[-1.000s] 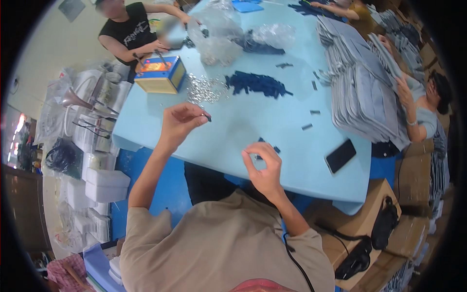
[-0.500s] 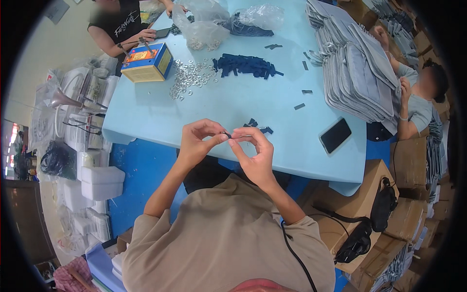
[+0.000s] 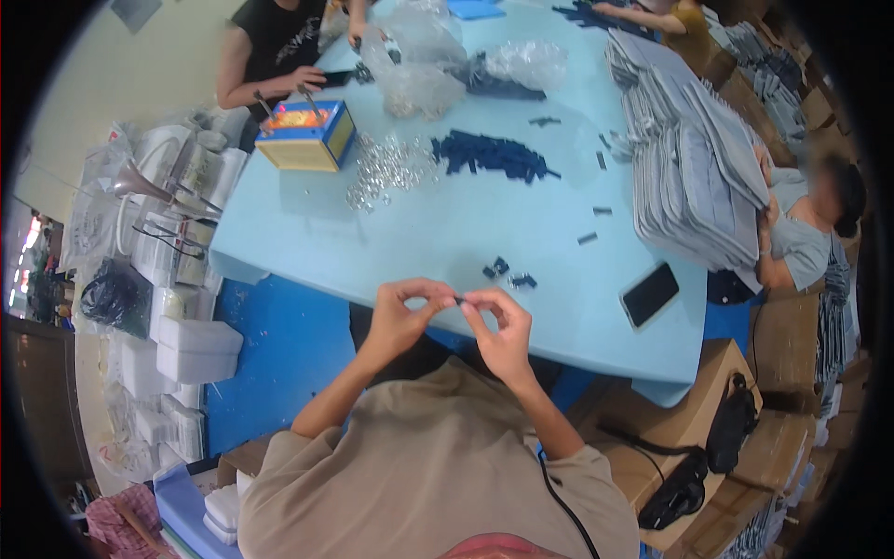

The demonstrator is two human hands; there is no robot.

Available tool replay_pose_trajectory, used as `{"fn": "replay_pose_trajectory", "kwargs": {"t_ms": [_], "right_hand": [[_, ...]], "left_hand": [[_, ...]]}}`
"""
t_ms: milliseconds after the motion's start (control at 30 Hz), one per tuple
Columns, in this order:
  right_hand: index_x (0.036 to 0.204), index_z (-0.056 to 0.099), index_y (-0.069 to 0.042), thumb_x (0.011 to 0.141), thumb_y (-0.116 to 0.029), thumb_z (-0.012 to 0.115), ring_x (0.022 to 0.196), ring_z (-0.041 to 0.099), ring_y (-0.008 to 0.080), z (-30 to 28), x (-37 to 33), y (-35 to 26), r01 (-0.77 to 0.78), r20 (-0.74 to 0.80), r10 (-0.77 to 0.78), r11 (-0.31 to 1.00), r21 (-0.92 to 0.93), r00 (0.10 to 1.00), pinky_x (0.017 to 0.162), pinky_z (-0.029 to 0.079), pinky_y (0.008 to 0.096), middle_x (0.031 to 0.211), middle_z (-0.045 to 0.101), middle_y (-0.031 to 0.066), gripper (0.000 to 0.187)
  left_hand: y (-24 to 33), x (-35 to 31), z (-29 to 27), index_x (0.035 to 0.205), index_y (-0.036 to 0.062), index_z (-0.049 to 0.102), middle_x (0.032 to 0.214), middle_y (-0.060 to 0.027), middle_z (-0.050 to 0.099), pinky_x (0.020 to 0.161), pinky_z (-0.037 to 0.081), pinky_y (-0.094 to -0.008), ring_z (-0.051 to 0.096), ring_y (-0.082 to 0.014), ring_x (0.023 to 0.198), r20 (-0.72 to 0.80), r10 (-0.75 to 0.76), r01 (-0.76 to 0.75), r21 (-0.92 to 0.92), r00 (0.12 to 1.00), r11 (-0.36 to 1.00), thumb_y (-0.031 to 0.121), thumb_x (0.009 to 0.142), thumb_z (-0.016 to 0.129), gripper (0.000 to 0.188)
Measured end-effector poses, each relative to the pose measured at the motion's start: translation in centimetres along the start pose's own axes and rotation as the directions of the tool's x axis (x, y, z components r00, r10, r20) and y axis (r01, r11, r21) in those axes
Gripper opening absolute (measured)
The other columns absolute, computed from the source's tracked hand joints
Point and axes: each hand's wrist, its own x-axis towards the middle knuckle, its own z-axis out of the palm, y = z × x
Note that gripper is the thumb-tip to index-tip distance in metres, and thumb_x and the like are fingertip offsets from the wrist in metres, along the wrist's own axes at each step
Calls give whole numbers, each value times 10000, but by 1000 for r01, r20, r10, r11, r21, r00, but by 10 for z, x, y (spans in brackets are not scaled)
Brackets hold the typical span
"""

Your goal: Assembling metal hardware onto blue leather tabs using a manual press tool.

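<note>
My left hand (image 3: 402, 315) and my right hand (image 3: 500, 327) meet above the near edge of the light blue table (image 3: 438, 233), fingertips pinched together on a tiny dark piece (image 3: 458, 299) held between them. A few small dark blue pieces (image 3: 507, 272) lie on the table just beyond my hands. Farther out are a pile of dark blue pieces (image 3: 489, 155) and a heap of small shiny metal parts (image 3: 386, 172).
A black phone (image 3: 649, 293) lies at the table's right edge. A yellow and blue box (image 3: 307, 135) stands far left, clear plastic bags (image 3: 424, 65) behind it. Stacks of grey flat items (image 3: 689, 168) fill the right side. Other people work at the far and right sides.
My hands, apart on the table a second ago, came together and drew back toward me over the near edge, pinching a small piece between them.
</note>
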Motion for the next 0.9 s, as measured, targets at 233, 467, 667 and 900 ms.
{"fn": "replay_pose_trajectory", "kwargs": {"t_ms": [233,467,667,900], "right_hand": [[1025,704,48,890,23,725,941,683,163,-8,-4,8,63,15,-62,995,-75,998,859,533,294,1002,718,118,139],[977,707,61,888,35,730,918,684,147,-18,1,9,58,-24,-61,994,-97,998,859,543,287,974,725,101,96],[957,718,47,874,20,747,881,692,158,-23,5,16,26,-26,-28,998,-62,999,824,547,286,937,730,114,92],[899,719,13,821,31,753,803,680,235,-45,19,2,154,16,-169,855,-495,986,761,530,344,860,716,119,87]], "left_hand": [[10,-3,14,1021,-24,737,968,-140,767,846,577,-323,749,-229,889,43,96,-102,169,994,980,12,900,730,126],[11,3,19,1019,-18,735,960,-134,770,832,589,-329,762,-260,921,78,190,-201,169,979,965,23,897,744,129],[3,6,21,1036,-12,737,953,-137,766,817,574,-333,754,-229,893,97,167,-179,142,981,974,52,916,736,136],[-21,61,-38,1065,13,740,997,-121,764,797,567,-336,739,-218,917,-77,290,-250,329,954,910,48,929,688,150]]}}
